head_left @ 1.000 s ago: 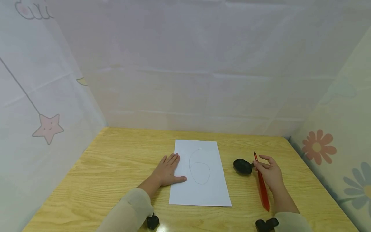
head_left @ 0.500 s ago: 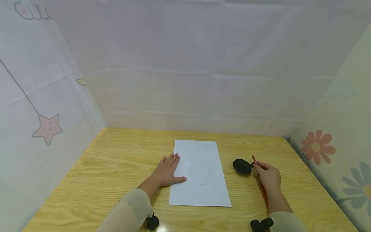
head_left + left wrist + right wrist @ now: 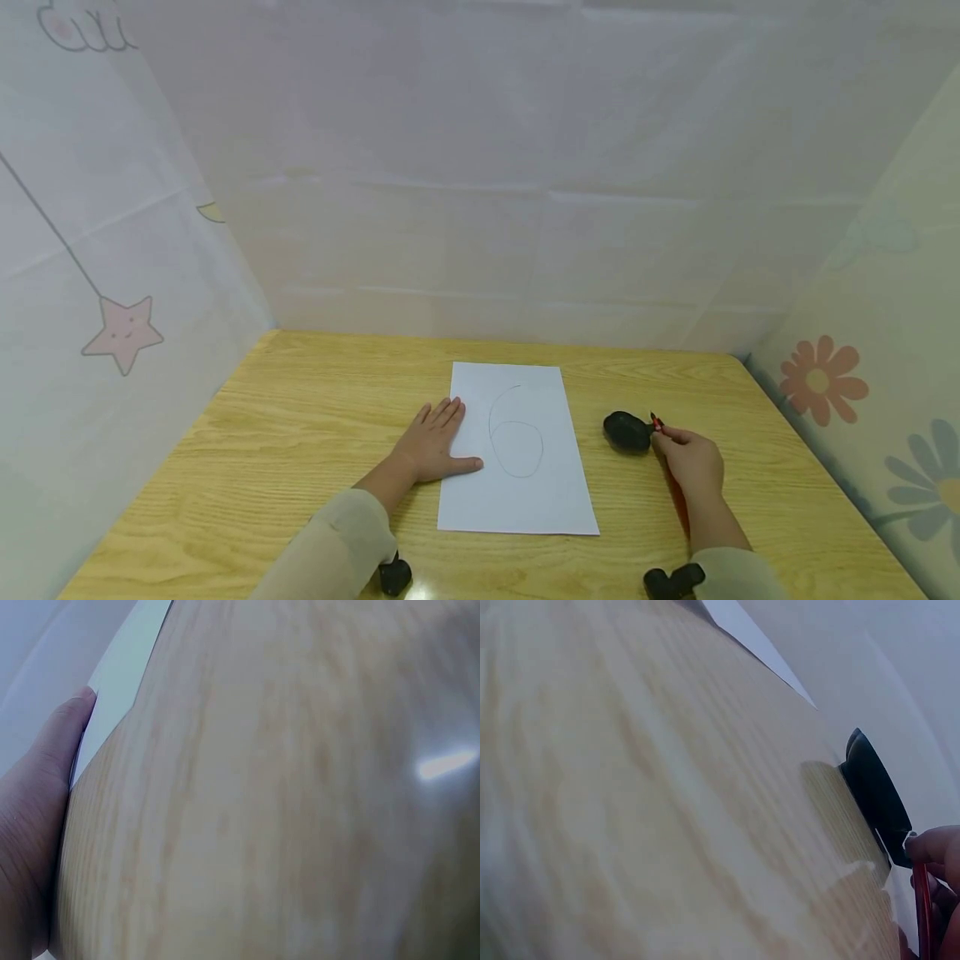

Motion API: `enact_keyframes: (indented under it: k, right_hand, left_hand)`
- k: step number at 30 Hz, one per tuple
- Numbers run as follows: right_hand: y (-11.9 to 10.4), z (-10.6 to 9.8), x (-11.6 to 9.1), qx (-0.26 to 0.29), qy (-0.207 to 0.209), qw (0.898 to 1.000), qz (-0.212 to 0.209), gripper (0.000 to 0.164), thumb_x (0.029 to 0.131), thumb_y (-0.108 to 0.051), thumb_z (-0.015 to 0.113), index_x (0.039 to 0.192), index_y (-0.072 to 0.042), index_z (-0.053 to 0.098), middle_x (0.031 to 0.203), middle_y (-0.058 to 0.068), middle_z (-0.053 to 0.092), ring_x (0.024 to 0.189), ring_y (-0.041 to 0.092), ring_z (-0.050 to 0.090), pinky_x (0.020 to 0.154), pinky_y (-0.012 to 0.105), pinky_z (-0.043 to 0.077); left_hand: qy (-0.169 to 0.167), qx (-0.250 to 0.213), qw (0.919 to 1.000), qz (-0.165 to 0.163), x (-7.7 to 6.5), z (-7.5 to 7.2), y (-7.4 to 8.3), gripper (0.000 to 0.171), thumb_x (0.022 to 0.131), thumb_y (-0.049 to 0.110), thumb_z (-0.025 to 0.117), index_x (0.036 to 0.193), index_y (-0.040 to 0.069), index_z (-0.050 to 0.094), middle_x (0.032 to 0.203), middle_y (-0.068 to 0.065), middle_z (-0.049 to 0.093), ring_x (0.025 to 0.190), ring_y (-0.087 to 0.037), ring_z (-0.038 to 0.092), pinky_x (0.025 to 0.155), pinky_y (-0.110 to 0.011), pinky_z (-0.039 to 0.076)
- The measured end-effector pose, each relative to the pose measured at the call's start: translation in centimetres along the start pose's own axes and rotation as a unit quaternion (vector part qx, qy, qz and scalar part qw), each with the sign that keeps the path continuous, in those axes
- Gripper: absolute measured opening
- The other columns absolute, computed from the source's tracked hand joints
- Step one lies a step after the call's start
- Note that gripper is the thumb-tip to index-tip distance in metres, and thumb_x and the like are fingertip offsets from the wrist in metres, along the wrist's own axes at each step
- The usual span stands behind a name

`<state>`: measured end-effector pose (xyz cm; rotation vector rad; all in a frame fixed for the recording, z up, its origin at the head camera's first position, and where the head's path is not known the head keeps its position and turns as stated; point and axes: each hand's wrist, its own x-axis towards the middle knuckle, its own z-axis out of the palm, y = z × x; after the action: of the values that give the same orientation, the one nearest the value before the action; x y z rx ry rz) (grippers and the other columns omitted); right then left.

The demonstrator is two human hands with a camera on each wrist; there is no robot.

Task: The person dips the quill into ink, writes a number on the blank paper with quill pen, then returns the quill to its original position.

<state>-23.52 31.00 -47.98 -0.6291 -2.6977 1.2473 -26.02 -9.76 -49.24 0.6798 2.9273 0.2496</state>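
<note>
My left hand (image 3: pixel 431 443) lies flat with spread fingers on the left edge of a white sheet of paper (image 3: pixel 525 508), which carries a thin drawn figure like a 6. In the left wrist view the thumb rests along the paper. To the right, my right hand (image 3: pixel 693 464) pinches a red feather quill pen (image 3: pixel 657 423) near its dark tip. Most of its red feather is hidden under the hand and forearm. The pen tip is at the short arm of a black rounded holder (image 3: pixel 626 432). In the right wrist view the red shaft (image 3: pixel 925 911) runs down from the fingers.
A wood-grain table (image 3: pixel 315 400) carries everything. Pale fabric with a printed star (image 3: pixel 123 333) and flowers (image 3: pixel 817 381) encloses its back and sides. Black wrist devices (image 3: pixel 395 577) sit at both sleeves.
My right hand has moved slightly left, bringing the quill pen's tip down to the black holder's arm, and its raised fingers have closed in. My left hand and the paper have not moved.
</note>
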Motion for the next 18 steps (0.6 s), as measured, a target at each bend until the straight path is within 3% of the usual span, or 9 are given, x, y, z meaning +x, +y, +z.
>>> enact_keyframes:
  k: [8,18]
  right_hand:
    - [0.03,-0.16,0.08,-0.033,-0.017,0.999,-0.007,0.050,0.097,-0.036,0.058,0.130,0.001,0.061,0.138,0.029,0.052,0.127,0.051,0.045,0.104,0.058,0.039]
    - [-0.11,-0.27,-0.29,-0.003,-0.011,1.000,0.004,0.058,0.097,-0.041,0.056,0.137,0.002,0.054,0.141,0.027,0.051,0.130,0.049,0.043,0.105,0.057,0.040]
  left_hand:
    - [0.000,0.003,1.0000,0.001,-0.08,-0.04,0.02,0.106,0.084,0.081,0.041,0.158,0.009,0.015,0.166,-0.006,0.013,0.154,-0.022,0.011,0.125,-0.047,0.010]
    - [0.001,-0.003,1.0000,0.002,0.02,0.06,-0.17,0.107,0.084,0.082,0.040,0.158,0.008,0.014,0.166,-0.007,0.011,0.154,-0.022,0.010,0.125,-0.047,0.009]
